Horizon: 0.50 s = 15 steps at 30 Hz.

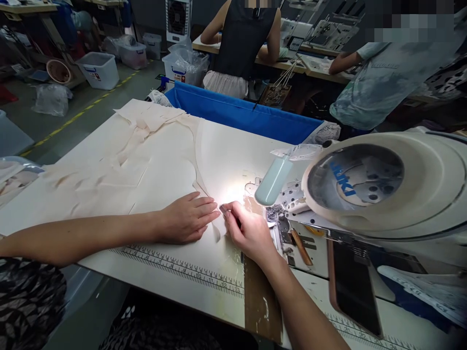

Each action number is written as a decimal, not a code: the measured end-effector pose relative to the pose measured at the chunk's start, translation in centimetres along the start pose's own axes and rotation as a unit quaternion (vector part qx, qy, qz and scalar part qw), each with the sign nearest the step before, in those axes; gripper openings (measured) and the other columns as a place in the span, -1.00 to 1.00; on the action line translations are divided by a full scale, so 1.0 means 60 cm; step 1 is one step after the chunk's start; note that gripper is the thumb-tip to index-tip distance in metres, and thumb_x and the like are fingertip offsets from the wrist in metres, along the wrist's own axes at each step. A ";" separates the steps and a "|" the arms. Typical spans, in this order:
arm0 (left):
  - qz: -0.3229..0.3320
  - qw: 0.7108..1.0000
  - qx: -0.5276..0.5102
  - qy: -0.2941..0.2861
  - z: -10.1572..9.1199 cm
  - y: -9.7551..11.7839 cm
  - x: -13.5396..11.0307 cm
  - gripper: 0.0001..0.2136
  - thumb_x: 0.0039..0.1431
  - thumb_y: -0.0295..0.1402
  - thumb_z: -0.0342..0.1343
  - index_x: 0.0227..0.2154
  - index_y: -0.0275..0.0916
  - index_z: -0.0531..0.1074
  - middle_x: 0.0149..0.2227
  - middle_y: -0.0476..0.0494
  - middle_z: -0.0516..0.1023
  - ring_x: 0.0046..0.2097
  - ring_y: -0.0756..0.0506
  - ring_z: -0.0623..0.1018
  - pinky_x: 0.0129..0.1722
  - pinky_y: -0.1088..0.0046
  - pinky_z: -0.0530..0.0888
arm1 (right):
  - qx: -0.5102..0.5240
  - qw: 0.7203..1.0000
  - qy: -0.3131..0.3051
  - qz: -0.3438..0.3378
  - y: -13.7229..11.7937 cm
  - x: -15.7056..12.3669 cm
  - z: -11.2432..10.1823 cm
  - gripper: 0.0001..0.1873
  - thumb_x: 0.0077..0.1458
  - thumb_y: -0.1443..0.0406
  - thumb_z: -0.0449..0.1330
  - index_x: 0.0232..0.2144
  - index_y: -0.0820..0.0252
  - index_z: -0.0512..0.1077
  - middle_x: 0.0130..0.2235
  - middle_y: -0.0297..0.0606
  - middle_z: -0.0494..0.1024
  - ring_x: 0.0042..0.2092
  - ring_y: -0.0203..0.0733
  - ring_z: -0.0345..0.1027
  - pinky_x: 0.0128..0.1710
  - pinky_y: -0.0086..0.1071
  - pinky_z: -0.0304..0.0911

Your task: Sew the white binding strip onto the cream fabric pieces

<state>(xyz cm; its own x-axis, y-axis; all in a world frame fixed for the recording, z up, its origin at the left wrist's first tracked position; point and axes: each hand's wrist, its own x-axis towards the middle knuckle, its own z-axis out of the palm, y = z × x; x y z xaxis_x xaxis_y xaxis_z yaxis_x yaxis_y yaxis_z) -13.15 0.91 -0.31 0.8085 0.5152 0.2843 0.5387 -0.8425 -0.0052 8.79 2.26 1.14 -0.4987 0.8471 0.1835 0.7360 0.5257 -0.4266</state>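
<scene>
My left hand [188, 217] lies flat, fingers stretched out, on a pale cream fabric piece [120, 170] spread over the white sewing table [182, 272]. My right hand [248, 231] is curled beside it, its fingers pinching the fabric's edge near the needle area of the white JUKI sewing machine [383, 189]. A small lamp [273, 181] on the machine lights the spot between my hands. The fingertips of both hands almost touch.
A printed ruler strip [182, 267] runs along the table's front edge. A phone [353, 287] lies by the machine base. Behind the table hangs a blue cloth bin [241, 114]. Two other people sit at benches beyond it. Plastic bins [98, 69] stand on the floor.
</scene>
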 end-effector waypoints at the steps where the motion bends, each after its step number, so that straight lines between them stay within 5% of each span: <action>1: 0.000 1.000 0.002 -0.002 0.000 0.000 0.000 -0.60 0.34 -0.36 -0.16 0.15 -0.41 0.27 0.14 -0.32 0.42 0.20 -0.22 0.35 0.16 0.12 0.30 | -0.008 1.000 0.000 -0.003 -0.001 0.000 0.000 -0.78 0.26 0.30 -0.06 -0.31 0.17 0.37 -0.49 -0.33 0.52 -0.53 -0.27 0.35 -0.53 -0.40 0.11; 8: -0.005 1.000 0.000 -0.001 -0.001 0.001 -0.001 -0.60 0.33 -0.36 -0.16 0.15 -0.40 0.28 0.16 -0.32 0.41 0.21 -0.24 0.34 0.11 0.09 0.32 | -0.057 0.997 -0.031 -0.031 0.004 -0.021 -0.029 -0.78 0.20 0.30 -0.03 -0.48 0.11 0.29 -0.62 -0.38 0.36 -0.59 -0.28 0.18 -0.56 -0.37 -0.10; 15: -0.004 1.000 -0.012 -0.001 -0.009 0.000 0.005 -0.62 0.31 -0.39 -0.15 0.11 -0.41 0.30 0.15 -0.35 0.41 0.20 -0.23 0.33 0.17 0.09 0.28 | -0.049 0.998 -0.033 -0.023 0.004 -0.025 -0.029 -0.78 0.23 0.28 -0.03 -0.47 0.10 0.27 -0.62 -0.40 0.34 -0.61 -0.29 0.15 -0.57 -0.37 -0.09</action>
<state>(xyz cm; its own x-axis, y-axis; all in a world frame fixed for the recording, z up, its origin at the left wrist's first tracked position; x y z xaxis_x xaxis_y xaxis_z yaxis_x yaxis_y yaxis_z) -13.04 1.00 0.30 0.8048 0.5221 0.2824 0.5393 -0.8419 0.0193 10.53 1.24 2.29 -0.5590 0.8171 0.1411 0.7514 0.5711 -0.3305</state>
